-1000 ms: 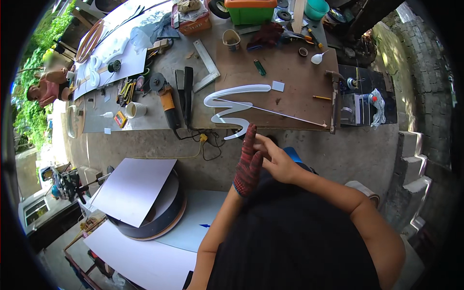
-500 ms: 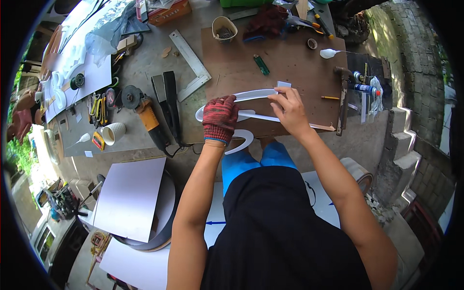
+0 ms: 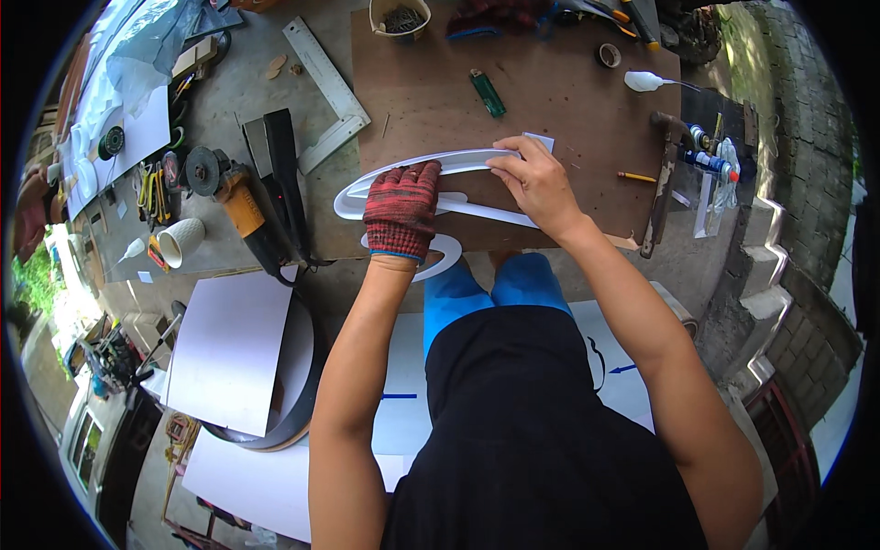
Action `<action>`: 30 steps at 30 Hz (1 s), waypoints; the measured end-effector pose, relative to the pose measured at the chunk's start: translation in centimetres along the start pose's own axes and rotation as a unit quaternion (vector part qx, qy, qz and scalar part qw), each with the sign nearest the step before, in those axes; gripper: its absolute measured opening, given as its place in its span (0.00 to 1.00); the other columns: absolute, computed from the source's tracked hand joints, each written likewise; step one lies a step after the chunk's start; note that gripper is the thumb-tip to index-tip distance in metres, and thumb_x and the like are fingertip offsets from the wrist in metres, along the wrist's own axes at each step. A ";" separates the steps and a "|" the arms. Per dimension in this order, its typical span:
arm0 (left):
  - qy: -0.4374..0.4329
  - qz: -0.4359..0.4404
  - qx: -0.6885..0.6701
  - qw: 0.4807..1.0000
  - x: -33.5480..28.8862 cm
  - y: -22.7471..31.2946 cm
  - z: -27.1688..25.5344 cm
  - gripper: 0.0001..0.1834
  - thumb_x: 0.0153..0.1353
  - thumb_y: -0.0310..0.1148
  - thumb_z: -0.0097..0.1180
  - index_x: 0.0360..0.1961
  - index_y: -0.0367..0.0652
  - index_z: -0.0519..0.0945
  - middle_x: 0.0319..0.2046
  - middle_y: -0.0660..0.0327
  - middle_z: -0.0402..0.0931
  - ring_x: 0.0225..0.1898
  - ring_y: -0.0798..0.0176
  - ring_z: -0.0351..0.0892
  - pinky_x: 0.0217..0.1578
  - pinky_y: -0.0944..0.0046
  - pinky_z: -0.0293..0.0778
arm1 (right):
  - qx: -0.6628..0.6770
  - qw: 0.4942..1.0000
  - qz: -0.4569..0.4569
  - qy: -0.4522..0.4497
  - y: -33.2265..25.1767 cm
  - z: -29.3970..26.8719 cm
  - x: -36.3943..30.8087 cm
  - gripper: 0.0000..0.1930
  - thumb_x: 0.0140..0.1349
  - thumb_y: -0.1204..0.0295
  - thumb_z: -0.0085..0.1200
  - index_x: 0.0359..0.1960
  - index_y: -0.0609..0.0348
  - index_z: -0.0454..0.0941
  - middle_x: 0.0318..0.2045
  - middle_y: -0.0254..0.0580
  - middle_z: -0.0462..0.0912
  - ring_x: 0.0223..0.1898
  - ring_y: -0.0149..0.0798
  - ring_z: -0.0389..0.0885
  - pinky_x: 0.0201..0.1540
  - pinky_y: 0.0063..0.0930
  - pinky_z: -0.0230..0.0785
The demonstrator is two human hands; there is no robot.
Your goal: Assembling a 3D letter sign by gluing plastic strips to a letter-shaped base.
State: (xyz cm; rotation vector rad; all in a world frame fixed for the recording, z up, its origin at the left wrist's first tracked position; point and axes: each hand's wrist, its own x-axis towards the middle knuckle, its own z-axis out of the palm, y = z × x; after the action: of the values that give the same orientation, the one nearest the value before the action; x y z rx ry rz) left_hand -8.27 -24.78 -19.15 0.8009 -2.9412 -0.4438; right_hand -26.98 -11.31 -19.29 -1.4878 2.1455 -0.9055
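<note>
A white looped piece (image 3: pixel 348 203) lies over the front of the brown board, one curled end reaching past the table's front edge. Along its far side runs a thin white strip (image 3: pixel 463 158). My left hand (image 3: pixel 401 203), in a red-and-black knit glove, is closed over the looped piece; its fingertips and what lies under the palm are hidden. Bare, my right hand (image 3: pixel 534 179) pinches the strip near its right end between thumb and fingers. A small white square end (image 3: pixel 541 140) shows just beyond those fingers.
Left of the board are a metal square (image 3: pixel 321 82), an angle grinder (image 3: pixel 234 202) and a dark flat-plated tool (image 3: pixel 280 174). A green lighter (image 3: pixel 488 93), a pencil (image 3: pixel 636 177) and a white squeeze bottle (image 3: pixel 644 81) lie beyond my hands. A rusty clamp (image 3: pixel 662 183) grips the board's right edge.
The view has shifted, so the table's things sit higher and more spread out. My left hand still holds the looped piece; my right thumb and fingers have closed onto the strip.
</note>
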 end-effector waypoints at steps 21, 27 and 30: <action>-0.042 -0.036 0.015 0.998 0.4 0.0 0.7 0.17 0.58 0.31 0.53 0.49 0.55 0.83 0.41 0.59 0.84 0.44 0.51 0.82 0.50 0.53 0.74 | -0.022 0.999 -0.042 -0.010 0.6 0.1 0.2 0.05 0.56 0.74 0.64 0.35 0.56 0.84 0.43 0.39 0.81 0.42 0.45 0.80 0.45 0.38 0.75; -0.050 -0.029 0.036 0.998 1.0 -0.8 -0.2 0.14 0.58 0.34 0.57 0.46 0.54 0.84 0.40 0.59 0.84 0.43 0.52 0.82 0.48 0.54 0.74 | -0.043 0.997 -0.067 -0.013 0.5 0.6 0.7 0.06 0.57 0.74 0.63 0.36 0.55 0.84 0.43 0.39 0.81 0.45 0.46 0.79 0.48 0.39 0.73; -0.007 -0.008 0.011 1.000 1.3 -1.7 -1.1 0.12 0.56 0.35 0.61 0.42 0.53 0.85 0.38 0.59 0.84 0.42 0.52 0.82 0.47 0.53 0.75 | -0.047 0.997 -0.065 -0.020 0.4 0.5 0.7 0.06 0.57 0.75 0.63 0.36 0.55 0.84 0.43 0.39 0.82 0.46 0.46 0.79 0.49 0.39 0.73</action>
State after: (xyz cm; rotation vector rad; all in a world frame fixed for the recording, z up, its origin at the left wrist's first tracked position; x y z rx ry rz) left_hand -8.44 -27.11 -18.64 0.8277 -2.9597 -0.4217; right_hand -27.21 -12.03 -19.94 -1.6943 2.1095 -0.8199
